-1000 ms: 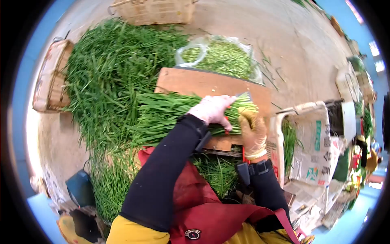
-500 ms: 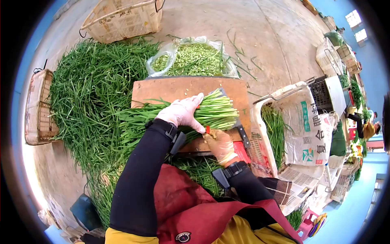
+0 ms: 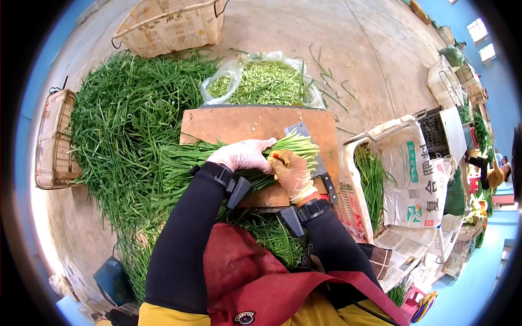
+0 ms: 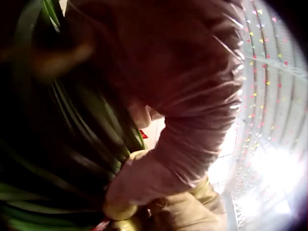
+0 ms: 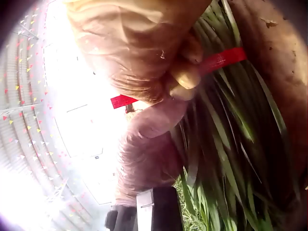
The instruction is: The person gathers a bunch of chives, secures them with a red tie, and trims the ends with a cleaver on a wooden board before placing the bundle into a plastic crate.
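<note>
A bundle of long green garlic chives (image 3: 296, 145) lies across a brown board (image 3: 228, 122), pale cut ends to the right. My gloved left hand (image 3: 244, 156) grips it from above, thumb toward my body. Against the left thumb, my gloved right hand (image 3: 293, 174) pinches a red tie strip with curled fingers. In the right wrist view the red strip (image 5: 226, 60) runs round the chives, and a short end sticks out on the other side of the fingers. A knife (image 3: 329, 187) lies on the board's right side, its blade partly under the stems.
A big heap of loose chives (image 3: 136, 108) spreads at the left. Behind the board sits a plastic bag (image 3: 266, 81) of chopped pale green pieces. A lined crate (image 3: 361, 217) with more chives stands at the right, and another crate (image 3: 171, 27) at the back.
My right hand came from the stem ends to the near side of the bundle, then up against the left thumb with the red strip. The left hand kept its grip on the chives.
</note>
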Tool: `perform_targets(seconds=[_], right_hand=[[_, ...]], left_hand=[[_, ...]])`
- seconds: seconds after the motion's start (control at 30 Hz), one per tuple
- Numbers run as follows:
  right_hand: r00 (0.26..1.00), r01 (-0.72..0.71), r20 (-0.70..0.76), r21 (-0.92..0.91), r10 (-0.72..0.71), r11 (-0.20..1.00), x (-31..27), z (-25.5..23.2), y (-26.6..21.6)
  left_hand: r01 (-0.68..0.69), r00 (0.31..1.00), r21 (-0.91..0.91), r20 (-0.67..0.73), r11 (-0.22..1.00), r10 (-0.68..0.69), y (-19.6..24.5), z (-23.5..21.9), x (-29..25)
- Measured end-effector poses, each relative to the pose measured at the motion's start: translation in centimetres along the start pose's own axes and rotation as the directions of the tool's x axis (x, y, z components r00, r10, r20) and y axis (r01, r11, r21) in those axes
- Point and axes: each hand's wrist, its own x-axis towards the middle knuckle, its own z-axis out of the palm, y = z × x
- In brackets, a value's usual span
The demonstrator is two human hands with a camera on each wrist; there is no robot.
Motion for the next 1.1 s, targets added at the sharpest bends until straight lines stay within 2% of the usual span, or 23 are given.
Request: perform_targets(seconds=[0.03, 0.07, 0.1, 0.13, 0.17, 0.2, 0.3, 0.33, 0.37, 0.4, 0.47, 0.53, 0.6, 0.67, 0.7, 0.73, 0.8, 0.9, 0.97, 1.03, 1.1], right_hand=[[0.999, 0.031, -0.008, -0.003, -0.031, 1.0, 0.0, 0.0, 0.1], [0.998, 0.063, -0.017, -0.006, -0.064, 0.998, 0.1, 0.0, 0.2], [1.0, 0.027, -0.007, 0.087, -0.027, 0.996, 0.2, 0.0, 0.3], [1.0, 0.025, -0.006, 0.089, -0.024, 0.996, 0.1, 0.0, 0.3], [0.999, 0.041, -0.005, -0.061, -0.041, 0.997, 0.0, -0.2, 0.0], [0.998, 0.06, -0.002, -0.207, -0.061, 0.977, 0.0, -0.2, -0.8], [0.984, 0.161, -0.017, -0.362, -0.179, 0.918, -0.8, 0.1, -1.7], [0.972, 0.2, -0.024, -0.44, -0.234, 0.876, -1.0, 0.3, -1.7], [0.966, 0.219, -0.03, -0.439, -0.258, 0.871, -1.1, 0.4, -2.5], [0.965, 0.223, -0.026, -0.439, -0.26, 0.871, -1.0, 0.4, -2.6], [0.968, 0.226, 0.012, -0.473, -0.25, 0.852, -0.5, -0.2, -2.7], [0.968, 0.225, -0.013, -0.403, -0.252, 0.887, 0.3, -0.7, -1.1], [0.997, 0.08, -0.015, -0.114, -0.082, 0.99, 1.1, -0.8, -0.3], [0.996, 0.092, -0.003, -0.094, -0.093, 0.991, 1.2, -1.1, -0.3], [1.0, 0.023, 0.019, -0.058, -0.022, 0.998, 1.2, -1.2, -0.6], [0.998, -0.044, 0.045, -0.026, 0.046, 0.999, 1.4, -1.3, -0.8], [0.998, -0.041, 0.052, -0.024, 0.042, 0.999, 1.8, -1.3, 0.7], [0.999, 0.016, 0.03, 0.106, -0.019, 0.994, 1.9, -0.9, 1.9], [1.0, -0.001, 0.006, 0.073, 0.0, 0.997, 1.9, -0.8, 2.1], [1.0, -0.016, -0.021, 0.042, 0.017, 0.999, 1.9, -0.7, 1.9], [0.999, -0.008, -0.036, -0.222, 0.0, 0.975, 2.0, -0.8, 0.7]], left_hand=[[-0.085, 0.996, 0.023, -0.011, 0.996, 0.086, -0.8, 0.2, 0.4], [-0.083, 0.996, 0.02, -0.009, 0.996, 0.083, 0.1, 0.2, 0.0], [-0.037, 0.999, 0.173, -0.03, 0.984, 0.043, 2.1, 0.2, -1.0], [0.013, 0.998, 0.321, -0.057, 0.947, 0.006, 3.2, 0.5, -1.5], [0.021, 0.99, 0.448, -0.136, 0.894, 0.045, 2.3, 1.4, -1.1], [0.026, 0.989, 0.449, -0.14, 0.893, 0.042, 1.9, 2.0, -1.0], [0.089, 0.95, 0.566, -0.296, 0.819, 0.101, 0.4, 3.6, -0.4], [0.097, 0.949, 0.565, -0.3, 0.82, 0.094, -0.2, 3.9, -0.3], [0.092, 0.935, 0.563, -0.332, 0.821, 0.122, -0.2, 4.1, -0.5], [0.086, 0.919, 0.562, -0.364, 0.823, 0.152, -0.2, 4.2, -0.5], [0.103, 0.926, 0.542, -0.357, 0.834, 0.118, 0.4, 4.1, -0.8], [0.068, 0.931, 0.515, -0.34, 0.855, 0.131, 1.0, 4.1, -1.4], [0.086, 0.919, 0.477, -0.378, 0.875, 0.115, 0.8, 4.2, -1.6], [-0.056, 0.927, 0.073, -0.367, 0.996, 0.079, -0.5, 3.4, -1.4], [-0.166, 0.903, 0.028, -0.397, 0.986, 0.163, -1.1, 3.4, -1.2], [-0.165, 0.901, 0.027, -0.403, 0.986, 0.162, -1.7, 3.4, -1.1], [-0.077, 0.931, 0.066, -0.353, 0.995, 0.096, -1.3, 3.2, -1.0], [-0.09, 0.917, 0.078, -0.382, 0.993, 0.113, -1.5, 3.6, -0.9], [-0.104, 0.913, 0.068, -0.389, 0.992, 0.122, -1.4, 3.7, -1.0], [-0.06, 0.923, 0.079, -0.376, 0.995, 0.085, -0.6, 3.5, -1.3], [-0.074, 0.919, 0.05, -0.385, 0.996, 0.088, -1.1, 3.7, -1.1]])
